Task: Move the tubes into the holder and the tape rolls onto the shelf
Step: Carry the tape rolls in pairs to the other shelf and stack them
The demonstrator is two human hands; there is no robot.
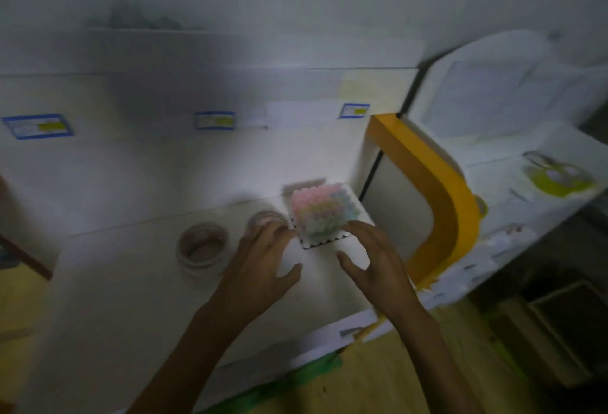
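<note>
Both hands are hovering with fingers spread, gripping nothing: the left hand (pixel 263 262) at 7 o'clock and the right hand (pixel 371 255) at 5 o'clock of the holder (pixel 307 239), likely bracketing it. Tubes (pixel 324 213) are standing inside; tape rolls (pixel 202 245) are sitting at its 9 o'clock on the table (pixel 131 298).

A white counter (pixel 131 282) carries the work area, backed by a white wall panel (pixel 148 157) bearing three blue-bordered labels (pixel 38 126). To the right curves a yellow band (pixel 441 203), beyond it a white machine (pixel 493 101), blurred. Yellowish floor (pixel 378 380) shows below.
</note>
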